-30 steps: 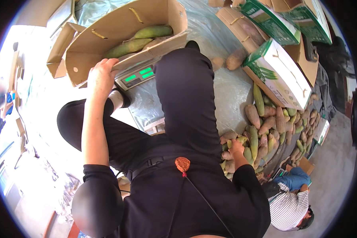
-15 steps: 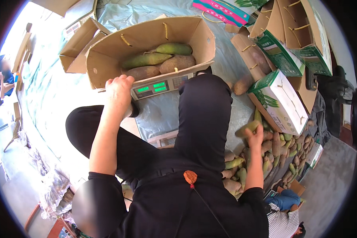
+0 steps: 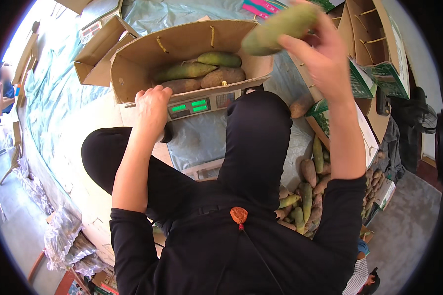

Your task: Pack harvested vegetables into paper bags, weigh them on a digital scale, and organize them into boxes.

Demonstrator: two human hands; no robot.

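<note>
In my raised right hand (image 3: 325, 61) is a thick green radish (image 3: 275, 32), slightly blurred, over the right end of an open cardboard box (image 3: 182, 42). My left hand (image 3: 151, 110) has its fingers curled over the box's near rim. Inside the box lie several radishes, such as a green one (image 3: 221, 59) and a brown, soil-covered one (image 3: 222, 77). The box rests on a digital scale (image 3: 188, 107) with lit green displays, between my bent knees.
A heap of green and brown radishes (image 3: 305, 196) lies to my right. Past it are open cartons with rope handles (image 3: 374, 44) and a fan (image 3: 421, 110). Another opened carton (image 3: 91, 69) stands left of the box. People show at the far left and lower right.
My right hand has risen from the radish heap to above the box's right end, carrying a green radish. My left hand keeps to the box rim.
</note>
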